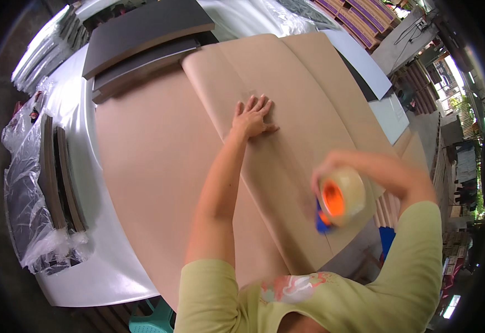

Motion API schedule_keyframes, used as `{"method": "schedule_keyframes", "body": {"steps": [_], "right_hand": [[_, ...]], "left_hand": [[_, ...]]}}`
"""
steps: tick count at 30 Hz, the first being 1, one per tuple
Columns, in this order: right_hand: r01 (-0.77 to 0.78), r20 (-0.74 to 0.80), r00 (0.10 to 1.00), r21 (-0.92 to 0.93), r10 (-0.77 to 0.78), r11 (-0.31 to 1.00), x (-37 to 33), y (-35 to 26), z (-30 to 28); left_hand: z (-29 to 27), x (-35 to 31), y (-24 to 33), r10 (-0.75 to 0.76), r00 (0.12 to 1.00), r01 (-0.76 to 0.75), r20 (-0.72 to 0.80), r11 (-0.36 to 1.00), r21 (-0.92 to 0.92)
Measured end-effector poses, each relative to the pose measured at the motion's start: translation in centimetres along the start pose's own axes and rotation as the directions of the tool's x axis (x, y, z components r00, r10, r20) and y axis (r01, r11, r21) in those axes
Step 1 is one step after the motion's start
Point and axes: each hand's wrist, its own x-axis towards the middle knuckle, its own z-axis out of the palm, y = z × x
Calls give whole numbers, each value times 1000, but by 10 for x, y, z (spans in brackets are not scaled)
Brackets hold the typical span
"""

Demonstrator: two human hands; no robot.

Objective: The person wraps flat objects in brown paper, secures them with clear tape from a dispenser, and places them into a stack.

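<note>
Nearest: person's yellow-green shirt (209, 291), printed chest, at the lower edge. Green stool (149, 323) low on the left, partly under the edge of the pale, shiny surface (115, 272). Blue item (387, 237) beside the right sleeve, kind unclear.

Right hand (323, 171) grasps the tape gun (349, 194): wide clear-yellowish roll, orange hub, blue part at its lower end. Both motion-blurred; exact finger placement can't be told. Tape gun is over the right part of the brown sheet (153, 161), near its lower edge; touching or just above, can't tell.

Left hand (252, 118) is farther out, palm down, fingers spread, grasping nothing, resting on the folded layer (303, 105) of the sheet, near the fold. Sheet lies on the surface, filling most of it.

Off left, boards (50, 172) stand partly in clear plastic (23, 194). Far right, white panels (359, 58) past the sheet's edge. Far end: dark slabs (148, 33), stacked, beside the folded layer. Farthest: stacked brown boxes (359, 22) with purple stripes.
</note>
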Motion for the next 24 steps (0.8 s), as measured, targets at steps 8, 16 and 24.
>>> {"method": "schedule_keyframes", "body": {"steps": [8,16,24], "right_hand": [[530,-662,723,353,-194,771,-96,89,139],[914,-933,-318,-349,166,-206,-141,279,-3],[625,-697,-656,-286,291,726,-117,280,-114]], "left_hand": [[-10,-9,-12,-255,938,264,-235,965,4],[90,-142,166,-19,996,45,-92,956,288],[151,-183,221,-111,958,219,-265,878,425]]}}
